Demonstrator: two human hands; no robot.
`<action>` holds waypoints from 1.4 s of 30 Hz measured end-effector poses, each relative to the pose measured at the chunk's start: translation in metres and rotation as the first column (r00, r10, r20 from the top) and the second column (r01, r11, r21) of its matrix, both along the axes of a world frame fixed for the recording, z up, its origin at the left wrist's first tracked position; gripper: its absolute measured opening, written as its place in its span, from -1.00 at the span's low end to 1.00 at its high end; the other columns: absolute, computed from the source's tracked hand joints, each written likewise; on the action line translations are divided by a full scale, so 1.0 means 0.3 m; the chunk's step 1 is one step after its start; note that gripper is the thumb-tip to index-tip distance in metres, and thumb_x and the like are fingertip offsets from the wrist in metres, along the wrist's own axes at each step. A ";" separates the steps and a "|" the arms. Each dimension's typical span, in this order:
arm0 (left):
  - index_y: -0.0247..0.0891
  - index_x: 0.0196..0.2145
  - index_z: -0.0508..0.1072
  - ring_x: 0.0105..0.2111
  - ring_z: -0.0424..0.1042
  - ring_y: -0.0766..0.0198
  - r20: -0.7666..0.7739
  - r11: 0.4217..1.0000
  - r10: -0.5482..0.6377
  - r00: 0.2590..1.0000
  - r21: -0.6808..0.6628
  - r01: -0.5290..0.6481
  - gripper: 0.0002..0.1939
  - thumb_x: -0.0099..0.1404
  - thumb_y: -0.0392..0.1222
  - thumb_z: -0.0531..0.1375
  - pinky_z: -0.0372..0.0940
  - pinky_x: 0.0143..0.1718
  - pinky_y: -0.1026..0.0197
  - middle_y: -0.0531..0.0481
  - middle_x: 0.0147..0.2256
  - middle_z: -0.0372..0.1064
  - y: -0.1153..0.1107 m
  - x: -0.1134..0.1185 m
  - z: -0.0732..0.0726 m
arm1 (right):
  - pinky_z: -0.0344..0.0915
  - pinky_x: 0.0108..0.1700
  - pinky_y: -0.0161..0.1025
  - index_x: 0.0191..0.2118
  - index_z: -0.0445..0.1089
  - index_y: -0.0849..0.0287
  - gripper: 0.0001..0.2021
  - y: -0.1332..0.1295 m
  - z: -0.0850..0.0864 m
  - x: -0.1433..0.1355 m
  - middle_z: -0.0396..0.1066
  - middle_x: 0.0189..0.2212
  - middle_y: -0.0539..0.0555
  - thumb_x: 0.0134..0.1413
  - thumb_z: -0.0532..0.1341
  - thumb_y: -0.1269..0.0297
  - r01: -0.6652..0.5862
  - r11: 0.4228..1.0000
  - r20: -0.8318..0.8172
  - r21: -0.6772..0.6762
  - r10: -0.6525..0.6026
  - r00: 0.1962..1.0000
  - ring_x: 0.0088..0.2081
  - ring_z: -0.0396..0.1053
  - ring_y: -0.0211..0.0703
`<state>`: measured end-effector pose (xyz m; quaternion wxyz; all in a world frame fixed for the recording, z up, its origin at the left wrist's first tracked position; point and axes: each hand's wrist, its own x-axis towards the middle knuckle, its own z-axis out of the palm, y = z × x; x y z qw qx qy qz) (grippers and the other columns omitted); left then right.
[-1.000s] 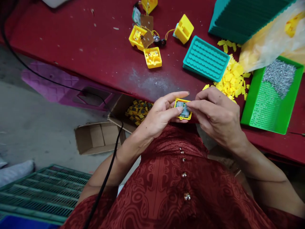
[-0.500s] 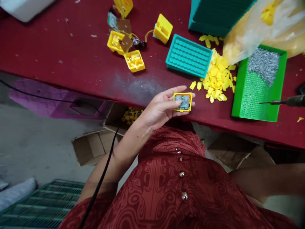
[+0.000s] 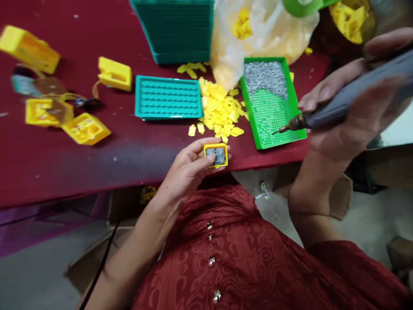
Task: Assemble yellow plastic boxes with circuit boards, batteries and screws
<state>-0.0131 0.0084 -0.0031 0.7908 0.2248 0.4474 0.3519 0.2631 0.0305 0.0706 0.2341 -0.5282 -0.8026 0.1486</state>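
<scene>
My left hand point(image 3: 193, 161) is closed around a small yellow plastic case point(image 3: 226, 160) at the table's front edge, thumb pressed on the grey-blue circuit board point(image 3: 220, 154) inside it. On the right, my right hand point(image 3: 351, 107) grips a grey electric screwdriver point(image 3: 342, 97). Its thin bit reaches over the perforated floor of a green tray point(image 3: 254, 129). Loose silvery screws point(image 3: 266, 76) lie heaped in the far part of that tray. Whether a screw sits on the bit tip is too small to tell.
A pile of yellow plastic pieces point(image 3: 222, 110) lies beside a teal ridged tray point(image 3: 167, 98). Behind stand a stack of teal trays point(image 3: 180, 34) and a plastic bag point(image 3: 261, 38). Opened yellow housings with wires point(image 3: 87, 129) are at the left.
My view has swung to the right. The right hand and the screwdriver's body have come into view, with the bit still over the green tray. The left hand keeps its hold on the case.
</scene>
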 end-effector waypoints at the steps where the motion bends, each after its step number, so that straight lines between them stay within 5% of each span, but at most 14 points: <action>1: -0.24 -0.08 0.59 -0.15 0.67 0.15 0.000 1.000 -0.015 1.000 -0.008 0.015 -0.62 0.14 -0.26 0.48 0.56 -0.16 0.22 -0.10 -0.13 0.67 0.006 0.012 -0.004 | 0.47 0.01 0.03 0.13 0.45 -0.01 -0.50 -0.018 0.000 -0.022 0.48 -0.27 0.15 0.19 0.40 -0.14 0.028 1.000 0.011 -0.002 -0.028 1.000 0.02 0.43 0.09; 7: -0.26 -0.05 0.58 -0.17 0.68 0.14 0.014 0.997 -0.041 0.999 -0.062 0.041 -0.62 0.16 -0.28 0.47 0.56 -0.19 0.22 -0.16 -0.09 0.66 0.028 0.071 -0.024 | 0.47 0.03 0.06 0.13 0.46 -0.02 -0.42 -0.100 -0.024 -0.148 0.50 -0.28 0.15 0.08 0.46 -0.19 0.060 0.998 0.025 -0.029 -0.059 0.998 0.07 0.43 0.11; 16: -0.33 -0.04 0.57 -0.21 0.68 0.18 -0.016 0.994 -0.064 0.998 -0.089 0.062 -0.64 0.19 -0.32 0.44 0.57 -0.26 0.29 -0.19 -0.07 0.66 0.036 0.084 -0.022 | 0.45 0.06 0.10 0.18 0.43 -0.03 -0.29 -0.078 -0.042 -0.113 0.50 -0.29 0.15 0.00 0.47 -0.28 0.083 0.993 0.041 -0.085 -0.080 0.996 0.10 0.42 0.14; 25: -0.30 -0.08 0.59 -0.21 0.68 0.18 -0.017 0.993 -0.066 0.998 -0.098 0.064 -0.68 0.19 -0.32 0.45 0.58 -0.29 0.30 -0.15 -0.09 0.66 0.037 0.077 -0.014 | 0.42 0.07 0.11 0.30 0.35 -0.04 -0.10 -0.064 -0.123 -0.083 0.50 -0.30 0.16 -0.07 0.43 -0.42 0.076 0.991 0.065 -0.109 -0.069 0.995 0.08 0.41 0.15; 28: -0.31 -0.08 0.59 -0.21 0.68 0.18 -0.026 0.994 -0.064 0.998 -0.093 0.062 -0.68 0.19 -0.33 0.44 0.58 -0.28 0.29 -0.16 -0.09 0.66 0.036 0.077 -0.008 | 0.42 0.02 0.09 0.40 0.23 -0.02 -0.04 -0.014 -0.180 -0.074 0.49 -0.29 0.17 0.02 0.29 -0.50 0.170 0.982 -0.005 -0.076 -0.171 0.985 -0.01 0.43 0.12; 31: -0.33 -0.06 0.58 -0.23 0.68 0.18 -0.031 0.994 -0.063 0.998 -0.089 0.060 -0.64 0.18 -0.32 0.46 0.58 -0.28 0.29 -0.16 -0.12 0.67 0.032 0.079 -0.006 | 0.40 -0.21 0.00 0.38 0.16 0.03 -0.19 0.057 -0.266 -0.096 0.39 -0.38 0.12 0.30 -0.08 -0.47 0.469 0.879 -0.370 0.083 -0.410 0.834 -0.31 0.39 -0.03; 33: -0.34 -0.03 0.57 -0.23 0.69 0.18 -0.034 0.994 -0.061 0.998 -0.088 0.058 -0.61 0.17 -0.31 0.47 0.58 -0.28 0.29 -0.16 -0.13 0.67 0.027 0.080 -0.006 | 0.30 -0.40 -0.09 0.28 0.14 0.05 -0.28 0.095 -0.310 -0.114 0.25 -0.47 0.02 0.38 -0.27 -0.39 0.633 0.749 -0.597 0.197 -0.421 0.683 -0.50 0.25 -0.12; 35: -0.35 -0.02 0.55 -0.24 0.68 0.19 -0.036 0.994 -0.062 0.997 -0.090 0.058 -0.58 0.17 -0.30 0.48 0.58 -0.28 0.29 -0.14 -0.16 0.66 0.021 0.081 -0.006 | 0.21 -0.49 -0.16 0.19 0.14 0.05 -0.33 0.108 -0.315 -0.116 0.15 -0.52 -0.05 0.41 -0.30 -0.36 0.672 0.684 -0.658 0.285 -0.369 0.656 -0.56 0.17 -0.17; 39: -0.37 0.02 0.52 -0.28 0.67 0.23 -0.051 0.994 -0.064 0.997 -0.087 0.060 -0.55 0.19 -0.30 0.46 0.58 -0.26 0.28 -0.11 -0.19 0.65 0.002 0.091 -0.008 | 0.35 -0.37 -0.24 0.19 0.27 0.05 -0.34 0.056 -0.205 -0.067 0.35 -0.43 0.01 0.39 -0.10 -0.41 0.348 0.917 -0.330 0.196 -0.272 0.904 -0.43 0.39 -0.25; 42: -0.40 0.06 0.49 -0.26 0.67 0.22 -0.043 0.994 -0.084 0.996 -0.080 0.081 -0.50 0.18 -0.29 0.46 0.57 -0.24 0.27 -0.14 -0.16 0.65 -0.015 0.102 -0.015 | 0.44 -0.26 -0.25 0.06 0.42 0.02 -0.38 -0.006 -0.105 -0.037 0.44 -0.36 0.00 0.30 0.08 -0.43 0.143 0.989 -0.165 0.039 -0.134 0.977 -0.30 0.51 -0.29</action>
